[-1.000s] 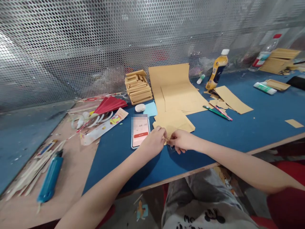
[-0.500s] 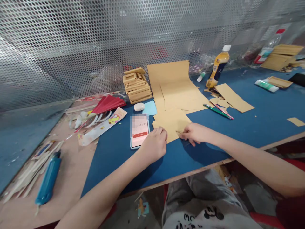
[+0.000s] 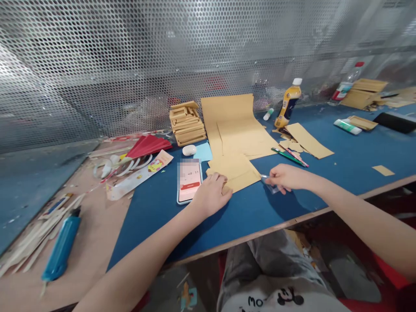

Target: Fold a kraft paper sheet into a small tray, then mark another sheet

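Under my left hand (image 3: 212,193) lies a sheet of brown kraft paper (image 3: 237,171) with a line or crease across its lower part. The fingers are bent and press on its left side, with the thumb apart from them. My right hand (image 3: 287,178) is just off the sheet's right corner, its thumb and fingers pinching a small clear plastic piece (image 3: 272,186). The fingers partly hide that piece, so its exact kind does not show. Behind the sheet, larger kraft paper (image 3: 238,130) curves up against the perforated metal screen.
Left of my left hand lies a phone (image 3: 189,184), with a white earbud case (image 3: 189,150) and folded kraft pieces (image 3: 187,125) behind. Pens (image 3: 290,157), paper scraps and a yellow drink bottle (image 3: 288,104) are at right. A blue glue gun (image 3: 61,247) lies far left.
My right hand has moved right, off the sheet, with the clear piece in its fingers. My left hand has loosened from a tighter curl and its thumb has spread over the sheet. A line now shows on the sheet.
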The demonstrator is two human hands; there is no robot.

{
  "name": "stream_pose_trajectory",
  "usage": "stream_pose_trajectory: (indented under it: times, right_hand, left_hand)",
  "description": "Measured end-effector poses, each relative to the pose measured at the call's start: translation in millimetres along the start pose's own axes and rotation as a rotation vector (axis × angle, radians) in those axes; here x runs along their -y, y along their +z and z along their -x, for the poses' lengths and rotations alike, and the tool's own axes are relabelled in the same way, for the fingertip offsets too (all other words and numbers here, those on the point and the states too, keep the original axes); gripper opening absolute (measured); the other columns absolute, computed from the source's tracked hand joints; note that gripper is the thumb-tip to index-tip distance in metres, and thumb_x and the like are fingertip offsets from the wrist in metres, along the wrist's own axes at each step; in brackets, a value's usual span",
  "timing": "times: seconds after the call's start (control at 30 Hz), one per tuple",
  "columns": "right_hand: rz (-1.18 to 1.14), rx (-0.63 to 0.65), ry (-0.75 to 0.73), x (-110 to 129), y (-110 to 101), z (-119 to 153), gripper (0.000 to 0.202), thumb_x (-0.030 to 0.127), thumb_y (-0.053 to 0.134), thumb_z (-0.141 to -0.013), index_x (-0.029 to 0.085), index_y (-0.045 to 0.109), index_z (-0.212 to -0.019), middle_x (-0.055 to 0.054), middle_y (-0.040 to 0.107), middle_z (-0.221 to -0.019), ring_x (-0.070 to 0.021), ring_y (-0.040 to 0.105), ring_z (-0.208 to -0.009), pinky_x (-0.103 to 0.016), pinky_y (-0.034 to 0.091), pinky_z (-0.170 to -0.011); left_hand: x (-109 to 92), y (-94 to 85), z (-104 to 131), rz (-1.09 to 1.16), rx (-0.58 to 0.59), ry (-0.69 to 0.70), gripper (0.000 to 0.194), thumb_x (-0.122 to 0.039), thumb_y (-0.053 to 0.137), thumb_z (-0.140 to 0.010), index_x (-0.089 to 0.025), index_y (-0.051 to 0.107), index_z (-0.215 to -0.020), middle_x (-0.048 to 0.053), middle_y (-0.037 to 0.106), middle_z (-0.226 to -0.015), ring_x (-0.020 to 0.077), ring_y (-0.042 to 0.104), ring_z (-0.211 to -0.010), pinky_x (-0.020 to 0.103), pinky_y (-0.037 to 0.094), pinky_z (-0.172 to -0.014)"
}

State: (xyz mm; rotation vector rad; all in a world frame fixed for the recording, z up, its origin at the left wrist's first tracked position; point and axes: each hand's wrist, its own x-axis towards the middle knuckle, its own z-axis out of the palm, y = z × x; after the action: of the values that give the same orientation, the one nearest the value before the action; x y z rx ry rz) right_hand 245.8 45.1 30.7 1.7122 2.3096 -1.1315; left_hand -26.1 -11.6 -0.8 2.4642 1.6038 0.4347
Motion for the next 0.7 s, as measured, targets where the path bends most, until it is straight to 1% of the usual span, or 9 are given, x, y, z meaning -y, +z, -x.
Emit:
stream_pose_trajectory:
  times: [0.13,0.23,0.3,0.33,0.4,0.47,0.5,0.57,0.7]
  right_hand:
    - [-0.025,-0.016,0.011,-16,-17,6,0.035,0.051,0.051,-0.083,0.020,0.049,-0.070,-0.003,0.065,-0.057,-0.0121,0.051,-0.044,-0.024,0.038,-0.047]
    - [0.223,-0.100,0.144,-29,-27,1,0.032,0.050,0.051,-0.083,0.019,0.055,-0.074,-0.006,0.068,-0.068,-0.0177,0.060,-0.057,-0.028,0.041,-0.054]
    - [0.420,-0.250,0.173,-32,-27,-3,0.031,0.048,0.054,-0.082,0.018,0.060,-0.081,-0.011,0.069,-0.081,-0.0248,0.063,-0.073,-0.033,0.044,-0.062]
    - [0.492,-0.355,0.135,-30,-24,-4,0.030,0.045,0.055,-0.082,0.017,0.061,-0.087,-0.013,0.068,-0.090,-0.0282,0.063,-0.083,-0.036,0.045,-0.068]
    - [0.538,-0.566,-0.055,-20,-15,-4,0.029,0.037,0.056,-0.083,0.014,0.060,-0.101,-0.016,0.064,-0.107,-0.0311,0.059,-0.102,-0.041,0.044,-0.085]
    - [0.448,-0.655,-0.315,-6,0,-4,0.027,0.030,0.052,-0.086,0.016,0.058,-0.108,-0.013,0.062,-0.114,-0.0276,0.055,-0.110,-0.040,0.041,-0.095]
    - [0.385,-0.618,-0.442,1,8,-4,0.028,0.029,0.051,-0.086,0.017,0.057,-0.112,-0.012,0.061,-0.116,-0.0255,0.055,-0.111,-0.038,0.042,-0.096]
    - [0.314,-0.549,-0.598,13,22,-4,0.028,0.025,0.051,-0.087,0.018,0.057,-0.113,-0.011,0.062,-0.114,-0.0234,0.056,-0.110,-0.036,0.043,-0.095]
    - [0.320,-0.345,-0.711,23,37,-7,0.021,0.015,0.050,-0.084,0.018,0.063,-0.100,-0.008,0.067,-0.100,-0.0207,0.061,-0.094,-0.033,0.047,-0.085]
  left_hand:
    - [3,4.6,-1,0.026,-0.016,0.020,0.033,-0.041,0.054,-0.088,-0.014,0.057,-0.107,0.008,0.057,-0.104,0.0260,0.053,-0.102,0.039,0.043,-0.091]
    - [5,6.0,-3,0.047,-0.016,0.033,0.032,-0.040,0.057,-0.087,-0.015,0.057,-0.107,0.007,0.058,-0.104,0.0251,0.053,-0.103,0.038,0.043,-0.092]
    - [6,5.7,-4,0.059,-0.014,0.048,0.030,-0.036,0.058,-0.088,-0.015,0.055,-0.108,0.007,0.058,-0.105,0.0231,0.054,-0.104,0.034,0.044,-0.091]
    - [5,5.3,-4,0.063,-0.011,0.061,0.029,-0.034,0.058,-0.088,-0.015,0.054,-0.109,0.007,0.058,-0.106,0.0217,0.054,-0.103,0.032,0.045,-0.090]
    - [4,4.5,-4,0.062,0.005,0.105,0.022,-0.029,0.055,-0.090,-0.016,0.052,-0.107,0.005,0.058,-0.105,0.0189,0.056,-0.099,0.029,0.046,-0.086]
    - [2,4.0,-3,0.045,0.032,0.163,0.013,-0.023,0.052,-0.091,-0.018,0.053,-0.102,0.004,0.058,-0.102,0.0172,0.058,-0.094,0.027,0.047,-0.081]
    - [0,3.9,-3,0.031,0.046,0.193,0.009,-0.021,0.051,-0.091,-0.018,0.053,-0.100,0.003,0.058,-0.099,0.0170,0.058,-0.093,0.026,0.047,-0.079]
    - [-2,3.6,-2,-0.006,0.069,0.241,0.007,-0.018,0.048,-0.091,-0.019,0.053,-0.095,0.003,0.057,-0.095,0.0177,0.058,-0.091,0.027,0.046,-0.076]
    - [-7,1.4,-1,-0.089,0.096,0.311,0.010,-0.018,0.045,-0.092,-0.017,0.056,-0.092,0.005,0.057,-0.091,0.0191,0.057,-0.087,0.028,0.045,-0.075]
